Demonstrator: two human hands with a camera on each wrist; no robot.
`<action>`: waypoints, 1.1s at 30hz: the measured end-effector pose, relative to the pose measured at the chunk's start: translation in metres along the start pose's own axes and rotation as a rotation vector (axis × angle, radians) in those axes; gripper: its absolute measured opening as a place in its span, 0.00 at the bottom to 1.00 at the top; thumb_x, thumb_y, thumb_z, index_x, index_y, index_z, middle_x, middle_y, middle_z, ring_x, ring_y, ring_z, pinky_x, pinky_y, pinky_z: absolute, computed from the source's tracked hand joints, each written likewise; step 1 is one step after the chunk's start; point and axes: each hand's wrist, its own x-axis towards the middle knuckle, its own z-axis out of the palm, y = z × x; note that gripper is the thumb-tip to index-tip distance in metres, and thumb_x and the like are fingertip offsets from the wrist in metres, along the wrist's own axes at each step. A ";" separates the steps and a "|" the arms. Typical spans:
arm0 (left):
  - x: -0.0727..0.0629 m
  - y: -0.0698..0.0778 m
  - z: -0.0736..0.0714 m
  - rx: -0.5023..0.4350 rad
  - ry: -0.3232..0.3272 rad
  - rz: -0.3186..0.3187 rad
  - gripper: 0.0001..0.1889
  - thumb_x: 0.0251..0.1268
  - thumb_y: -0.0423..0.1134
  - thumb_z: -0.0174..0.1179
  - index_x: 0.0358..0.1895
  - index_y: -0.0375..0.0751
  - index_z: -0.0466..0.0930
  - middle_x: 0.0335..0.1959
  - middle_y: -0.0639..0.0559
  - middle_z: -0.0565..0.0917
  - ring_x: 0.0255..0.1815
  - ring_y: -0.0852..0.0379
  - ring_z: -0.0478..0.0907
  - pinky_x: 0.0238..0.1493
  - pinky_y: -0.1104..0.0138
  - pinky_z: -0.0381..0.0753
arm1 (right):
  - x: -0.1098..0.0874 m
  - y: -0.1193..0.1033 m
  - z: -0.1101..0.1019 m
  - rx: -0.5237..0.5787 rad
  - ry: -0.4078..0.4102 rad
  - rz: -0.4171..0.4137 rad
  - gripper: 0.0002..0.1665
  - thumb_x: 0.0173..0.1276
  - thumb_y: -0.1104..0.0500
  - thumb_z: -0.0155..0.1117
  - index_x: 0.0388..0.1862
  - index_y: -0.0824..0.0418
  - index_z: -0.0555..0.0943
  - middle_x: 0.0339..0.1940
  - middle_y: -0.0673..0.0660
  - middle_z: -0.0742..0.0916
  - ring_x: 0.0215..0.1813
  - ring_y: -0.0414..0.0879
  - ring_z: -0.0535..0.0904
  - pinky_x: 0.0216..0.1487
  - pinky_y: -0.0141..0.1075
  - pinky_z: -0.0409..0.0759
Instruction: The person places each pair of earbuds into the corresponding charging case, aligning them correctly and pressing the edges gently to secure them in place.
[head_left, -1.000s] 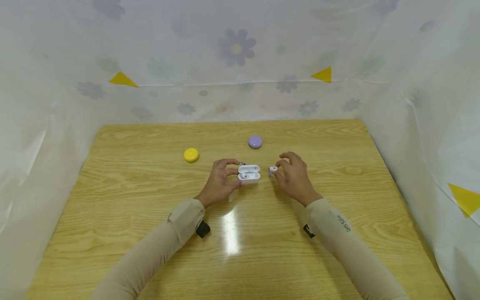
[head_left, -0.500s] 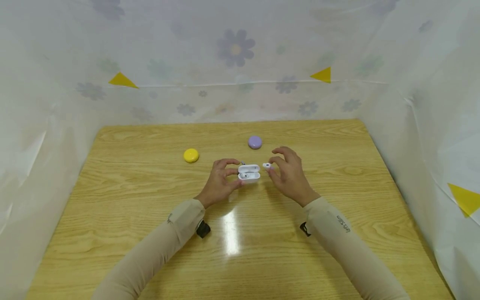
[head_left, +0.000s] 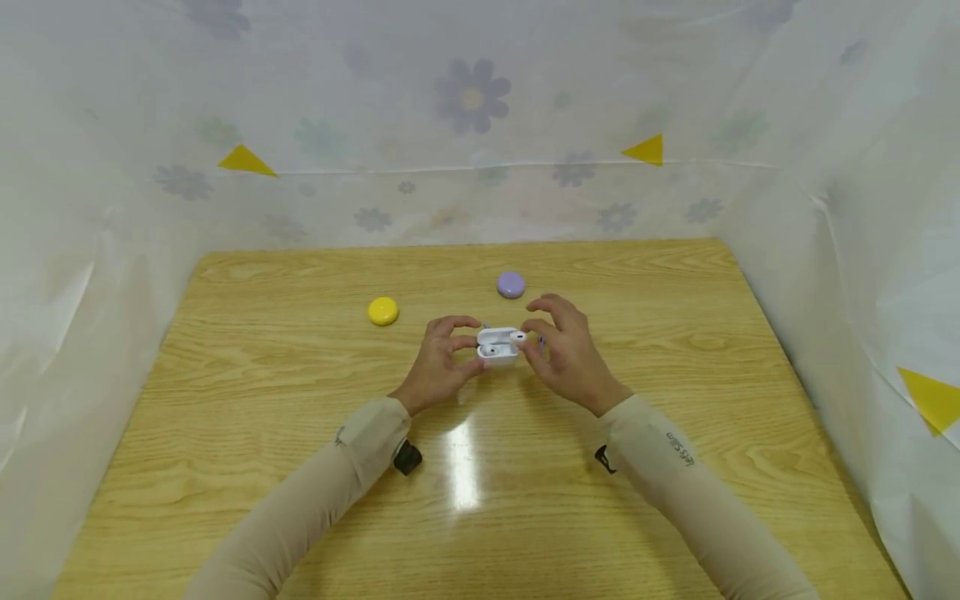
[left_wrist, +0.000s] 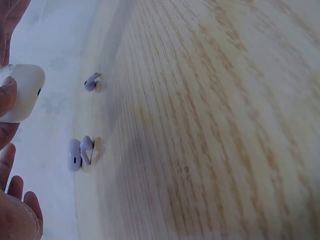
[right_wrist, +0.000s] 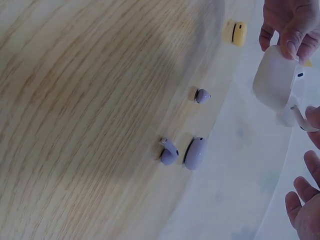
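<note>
My left hand [head_left: 438,367] grips a white earbud charging case [head_left: 497,360] by its left side, thumb in front and fingers behind. The case's lid stands raised, and one white earbud [head_left: 489,351] sits in the left slot. Between thumb and index finger my right hand [head_left: 573,358] pinches another white earbud [head_left: 518,337], which overlaps the right end of the case. In the right wrist view this earbud's stem [right_wrist: 299,119] is right at the case, held by the fingertips. The case is raised over the table in both wrist views.
A purple case [head_left: 511,284] lies behind the hands, with one purple earbud [right_wrist: 202,95] and a second purple earbud [right_wrist: 169,152] on the wooden table [head_left: 300,350]. Left of them is a yellow case [head_left: 383,311]. Pale floral sheets [head_left: 405,125] enclose the table's back and sides.
My right hand has moved left with its white earbud, from beside the white case to over its right end. A purple earbud now shows next to the right hand. My left hand stays put.
</note>
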 end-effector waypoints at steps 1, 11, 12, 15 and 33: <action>0.000 0.000 0.000 0.001 0.000 0.001 0.12 0.50 0.35 0.73 0.39 0.36 0.87 0.55 0.47 0.76 0.59 0.46 0.64 0.62 0.51 0.60 | 0.000 -0.001 0.001 -0.002 -0.004 -0.005 0.10 0.54 0.67 0.72 0.34 0.68 0.80 0.50 0.68 0.78 0.59 0.66 0.70 0.58 0.62 0.64; 0.000 0.002 -0.001 -0.005 0.007 0.004 0.13 0.50 0.35 0.73 0.40 0.36 0.87 0.55 0.47 0.76 0.58 0.46 0.64 0.61 0.51 0.60 | 0.001 -0.003 0.005 -0.029 -0.015 -0.050 0.13 0.52 0.67 0.74 0.35 0.68 0.80 0.50 0.68 0.78 0.58 0.66 0.70 0.55 0.62 0.66; 0.000 0.002 -0.001 -0.008 0.008 0.004 0.13 0.50 0.35 0.73 0.40 0.35 0.87 0.55 0.47 0.76 0.58 0.46 0.64 0.61 0.51 0.60 | 0.001 -0.004 0.006 -0.031 -0.018 -0.051 0.13 0.52 0.67 0.74 0.35 0.68 0.80 0.50 0.68 0.78 0.58 0.66 0.70 0.56 0.62 0.66; 0.000 0.001 -0.001 -0.015 0.012 0.006 0.13 0.50 0.35 0.73 0.40 0.35 0.87 0.55 0.47 0.76 0.58 0.46 0.64 0.62 0.51 0.60 | 0.001 -0.004 0.006 -0.034 -0.029 -0.051 0.13 0.53 0.66 0.74 0.35 0.67 0.81 0.50 0.68 0.77 0.59 0.66 0.70 0.56 0.62 0.66; -0.001 0.001 -0.001 -0.001 0.038 0.043 0.15 0.50 0.34 0.73 0.43 0.35 0.86 0.55 0.45 0.76 0.59 0.45 0.64 0.62 0.51 0.60 | -0.001 -0.003 0.010 -0.055 -0.083 -0.050 0.12 0.52 0.65 0.75 0.35 0.66 0.82 0.52 0.67 0.78 0.58 0.67 0.71 0.55 0.62 0.68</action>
